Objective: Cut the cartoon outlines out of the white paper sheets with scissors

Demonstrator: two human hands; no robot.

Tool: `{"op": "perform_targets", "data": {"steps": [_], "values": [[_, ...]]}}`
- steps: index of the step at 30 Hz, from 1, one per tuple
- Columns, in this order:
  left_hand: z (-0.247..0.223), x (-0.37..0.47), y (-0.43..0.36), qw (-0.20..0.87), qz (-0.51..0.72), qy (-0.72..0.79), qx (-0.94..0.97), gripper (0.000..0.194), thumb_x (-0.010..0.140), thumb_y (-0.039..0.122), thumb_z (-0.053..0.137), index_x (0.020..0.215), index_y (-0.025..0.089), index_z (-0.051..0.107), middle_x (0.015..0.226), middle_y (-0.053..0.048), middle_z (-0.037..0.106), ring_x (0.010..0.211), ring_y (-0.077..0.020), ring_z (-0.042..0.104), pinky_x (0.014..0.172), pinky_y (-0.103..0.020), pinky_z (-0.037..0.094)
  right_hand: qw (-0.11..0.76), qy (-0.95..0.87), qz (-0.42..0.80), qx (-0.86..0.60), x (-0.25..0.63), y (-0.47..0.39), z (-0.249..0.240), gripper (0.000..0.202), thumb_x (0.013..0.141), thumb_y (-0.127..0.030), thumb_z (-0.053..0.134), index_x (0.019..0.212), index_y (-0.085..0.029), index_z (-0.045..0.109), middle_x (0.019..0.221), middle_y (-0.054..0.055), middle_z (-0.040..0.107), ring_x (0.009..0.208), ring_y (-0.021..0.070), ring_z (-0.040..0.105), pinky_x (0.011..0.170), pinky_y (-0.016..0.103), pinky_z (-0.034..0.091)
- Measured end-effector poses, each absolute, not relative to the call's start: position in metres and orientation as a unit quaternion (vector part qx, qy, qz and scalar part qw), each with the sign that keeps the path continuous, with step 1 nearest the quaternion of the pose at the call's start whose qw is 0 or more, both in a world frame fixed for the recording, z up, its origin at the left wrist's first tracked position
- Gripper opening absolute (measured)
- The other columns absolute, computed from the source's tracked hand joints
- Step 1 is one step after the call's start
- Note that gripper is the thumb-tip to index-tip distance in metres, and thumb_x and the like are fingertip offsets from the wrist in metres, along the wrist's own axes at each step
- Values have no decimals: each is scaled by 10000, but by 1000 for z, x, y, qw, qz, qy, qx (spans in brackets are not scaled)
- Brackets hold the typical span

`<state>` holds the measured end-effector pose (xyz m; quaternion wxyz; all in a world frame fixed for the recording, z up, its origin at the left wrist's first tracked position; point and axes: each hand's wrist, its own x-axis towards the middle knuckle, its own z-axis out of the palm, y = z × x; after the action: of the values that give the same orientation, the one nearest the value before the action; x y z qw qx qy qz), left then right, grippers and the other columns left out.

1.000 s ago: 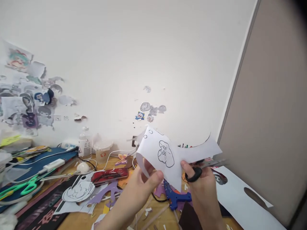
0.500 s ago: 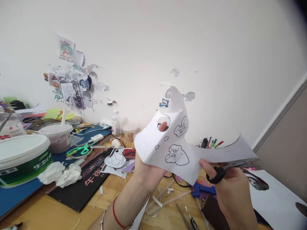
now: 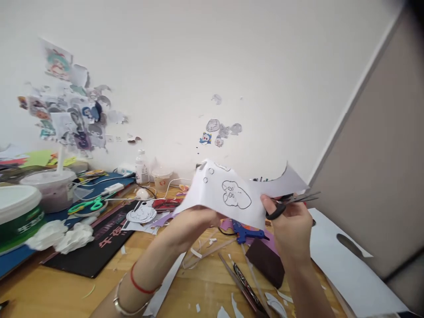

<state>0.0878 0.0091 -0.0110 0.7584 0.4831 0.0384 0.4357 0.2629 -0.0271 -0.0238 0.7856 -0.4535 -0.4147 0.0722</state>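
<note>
A white sheet with black outline drawings [image 3: 245,214] hangs between my two hands, its edge cut into curves. My left hand [image 3: 203,217] is under the sheet's left part; the paper covers its fingers. At the right, my right hand [image 3: 291,216] pinches the sheet's edge between thumb and fingers and also holds the black-handled scissors [image 3: 294,199]. Their blades point right, slightly apart, below the raised paper strip.
On the table lie a blue glue gun [image 3: 247,232], a dark brown block [image 3: 265,263], a pen [image 3: 243,278], paper scraps and green scissors [image 3: 88,205]. White tissue [image 3: 73,238] and a green-labelled tub [image 3: 20,221] stand left. A white sheet [image 3: 344,265] lies right.
The sheet has dropped and tilted, so its cut-out hole no longer shows. Both hands have shifted left in view, my right hand with the scissors. The view has turned right.
</note>
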Motion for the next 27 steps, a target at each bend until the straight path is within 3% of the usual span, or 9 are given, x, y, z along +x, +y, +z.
{"op": "perform_targets", "data": {"steps": [3, 5, 7, 10, 13, 16, 20, 24, 27], "values": [[-8, 81, 1, 743, 400, 31, 537, 500, 548, 21, 674, 1023, 168, 623, 1051, -83, 648, 1006, -288, 557, 898, -427, 431, 774, -438, 35, -455, 262, -41, -16, 201, 660, -245, 743, 728, -180, 566, 706, -9, 587, 689, 148, 576, 619, 261, 476], [-10, 82, -2, 720, 410, 68, 556, 546, 609, 184, 731, 1131, 183, 570, 1101, -102, 631, 1050, -313, 543, 898, -445, 438, 769, -452, 20, -451, 258, -48, -11, 187, 692, -226, 716, 725, -193, 535, 722, -21, 566, 682, 129, 554, 612, 238, 461], [-13, 87, -2, 690, 449, 128, 553, 541, 720, 344, 670, 1215, 203, 502, 1157, -109, 607, 1089, -306, 531, 899, -435, 445, 756, -476, 27, -448, 254, -54, -7, 186, 702, -201, 701, 715, -202, 515, 716, -30, 555, 670, 121, 549, 612, 229, 461], [-18, 90, 4, 651, 496, 207, 536, 464, 809, 370, 586, 1234, 221, 474, 1231, -89, 572, 1142, -257, 507, 936, -369, 427, 722, -521, 77, -449, 255, -63, -1, 208, 676, -178, 713, 743, -212, 519, 719, -34, 549, 633, 120, 557, 565, 219, 468], [-17, 84, 10, 614, 509, 262, 544, 409, 764, 338, 646, 1136, 196, 556, 1164, -79, 620, 1093, -239, 543, 908, -311, 442, 703, -549, 123, -435, 267, -74, 6, 271, 662, -198, 724, 834, -231, 516, 698, -34, 561, 600, 127, 571, 527, 216, 475], [-13, 72, 15, 598, 484, 287, 571, 325, 704, 302, 690, 1007, 195, 634, 1028, -57, 679, 979, -232, 594, 803, -288, 484, 727, -546, 99, -404, 281, -84, 14, 273, 683, -210, 699, 866, -235, 497, 789, -4, 595, 718, 163, 618, 680, 277, 509], [-11, 51, 20, 596, 402, 298, 628, 124, 588, 219, 746, 686, 162, 696, 658, -46, 686, 654, -211, 622, 566, -270, 488, 737, -534, 46, -412, 290, -87, 16, 292, 683, -183, 696, 866, -233, 474, 847, 19, 593, 834, 206, 618, 856, 386, 460], [-15, 38, 26, 600, 333, 296, 665, 74, 513, 198, 730, 569, 160, 699, 535, -44, 643, 519, -199, 572, 483, -284, 457, 654, -629, 172, -383, 290, -74, 7, 242, 736, -208, 638, 844, -247, 425, 967, 45, 582, 1023, 229, 553, 955, 445, 372], [-16, 36, 30, 594, 318, 296, 678, 16, 523, 182, 665, 508, 184, 663, 485, -16, 599, 471, -174, 526, 455, -274, 427, 592, -667, 237, -385, 283, -64, -1, 266, 709, -244, 651, 850, -237, 426, 1012, 63, 587, 1007, 238, 558, 894, 427, 423]]}}
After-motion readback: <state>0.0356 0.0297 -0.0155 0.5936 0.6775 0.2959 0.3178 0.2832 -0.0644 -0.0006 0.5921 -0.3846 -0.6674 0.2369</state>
